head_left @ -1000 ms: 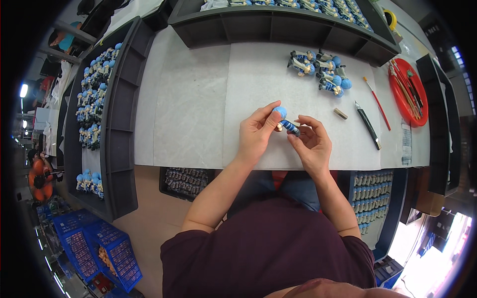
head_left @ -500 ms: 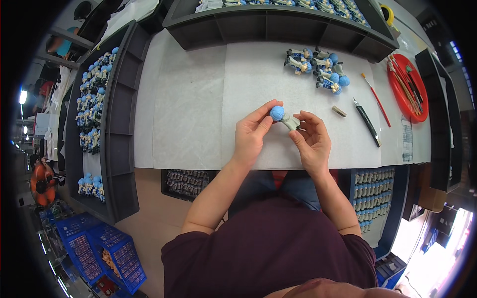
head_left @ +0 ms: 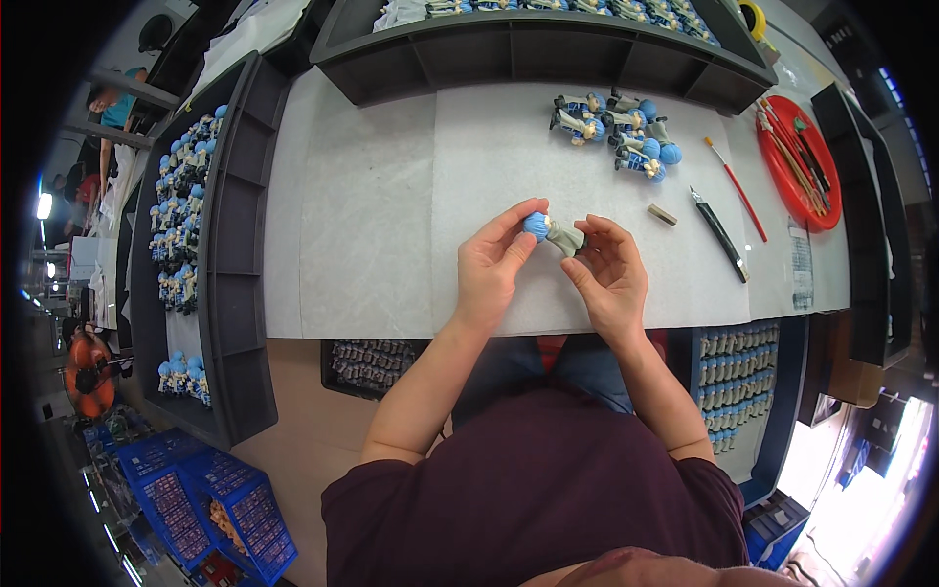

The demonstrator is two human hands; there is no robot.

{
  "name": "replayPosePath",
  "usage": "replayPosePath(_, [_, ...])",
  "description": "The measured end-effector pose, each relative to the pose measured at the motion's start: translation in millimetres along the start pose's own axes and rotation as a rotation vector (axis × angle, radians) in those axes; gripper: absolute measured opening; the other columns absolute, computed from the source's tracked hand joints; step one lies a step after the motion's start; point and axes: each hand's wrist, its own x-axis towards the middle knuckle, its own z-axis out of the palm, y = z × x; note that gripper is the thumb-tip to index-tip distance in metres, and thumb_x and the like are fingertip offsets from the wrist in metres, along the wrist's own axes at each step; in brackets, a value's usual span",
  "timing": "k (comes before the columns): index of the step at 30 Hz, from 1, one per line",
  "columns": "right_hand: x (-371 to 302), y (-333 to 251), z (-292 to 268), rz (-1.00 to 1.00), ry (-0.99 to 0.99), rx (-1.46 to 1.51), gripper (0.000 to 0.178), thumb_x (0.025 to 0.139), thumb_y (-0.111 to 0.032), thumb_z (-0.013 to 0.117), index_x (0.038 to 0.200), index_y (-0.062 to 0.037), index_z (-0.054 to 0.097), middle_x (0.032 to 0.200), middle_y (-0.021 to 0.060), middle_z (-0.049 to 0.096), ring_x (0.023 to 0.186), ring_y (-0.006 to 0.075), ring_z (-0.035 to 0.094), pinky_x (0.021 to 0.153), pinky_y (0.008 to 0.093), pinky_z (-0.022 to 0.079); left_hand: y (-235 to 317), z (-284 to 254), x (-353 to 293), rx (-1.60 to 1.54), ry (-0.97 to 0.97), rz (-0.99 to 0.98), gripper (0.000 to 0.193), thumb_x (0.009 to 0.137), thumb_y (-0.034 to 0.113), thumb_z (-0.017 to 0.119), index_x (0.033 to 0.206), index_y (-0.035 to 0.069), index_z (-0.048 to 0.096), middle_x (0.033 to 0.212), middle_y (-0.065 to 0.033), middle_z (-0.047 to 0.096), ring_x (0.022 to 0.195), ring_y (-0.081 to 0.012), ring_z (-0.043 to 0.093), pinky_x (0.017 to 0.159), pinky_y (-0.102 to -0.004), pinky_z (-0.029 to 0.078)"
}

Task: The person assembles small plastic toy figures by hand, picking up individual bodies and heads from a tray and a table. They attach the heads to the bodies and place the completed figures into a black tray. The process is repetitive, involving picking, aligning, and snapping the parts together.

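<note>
A small figurine [head_left: 562,238] with a blue head and a pale grey-green body lies sideways between my hands, above the white-covered table. My left hand [head_left: 489,264] pinches its blue head between thumb and fingertips. At the grey lower end, my right hand [head_left: 614,274] has its thumb and fingers curled round the body. A group of painted figurines [head_left: 631,132] in blue and white lies farther off, to the right. Nearer my right hand are a short brownish stub [head_left: 662,214], a dark craft knife [head_left: 719,235] and a thin red-handled brush [head_left: 740,192].
A grey crate [head_left: 538,64] of figurines spans the table's far side; another crate [head_left: 233,293] stands on the left. A red oval dish [head_left: 829,210] holds brushes at the right. Below the table edge, a tray [head_left: 794,391] holds rows of unpainted-bodied figurines.
The figurine has turned a little in my fingers, so a pale patch beside its blue head now shows. Both hands stay in nearly the same place, and the whole view has shifted slightly.
</note>
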Motion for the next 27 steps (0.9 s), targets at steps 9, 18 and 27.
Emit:
replayPosePath(9, [0,-3,0,-0.016,-0.002,-0.03,0.051,0.077,0.007,0.065,0.123,-0.0001,0.044,0.118,0.0104,0.051,0.111,0.0178,0.049,0.096,0.0319,0.041,4,1,-3,0.021,0.015,-0.048,0.033,0.088,-0.002,0.052,0.12,-0.002,0.054,0.12,-0.0121,0.057,0.103,-0.014,0.056,0.089,-0.0268,0.045])
replayPosePath(18, [-2,-1,7,-0.151,0.07,-0.204,0.042,0.073,0.008,0.065,0.113,-0.0003,0.052,0.108,0.0108,0.056,0.106,0.0205,0.054,0.093,0.0328,0.043,6,1,-4,0.092,-0.047,0.048,0.037,0.083,-0.008,0.054,0.12,-0.006,0.052,0.12,-0.0144,0.056,0.108,-0.0187,0.053,0.093,-0.0308,0.043])
replayPosePath(27, [-14,-19,-40,-0.594,0.267,-0.325,0.033,0.066,0.01,0.068,0.097,-0.002,0.062,0.094,0.0103,0.06,0.089,0.027,0.058,0.077,0.033,0.049,0,19,-11,0.148,-0.116,0.074,0.037,0.085,-0.004,0.048,0.122,-0.008,0.047,0.12,-0.015,0.054,0.102,-0.0196,0.054,0.087,-0.0287,0.045])
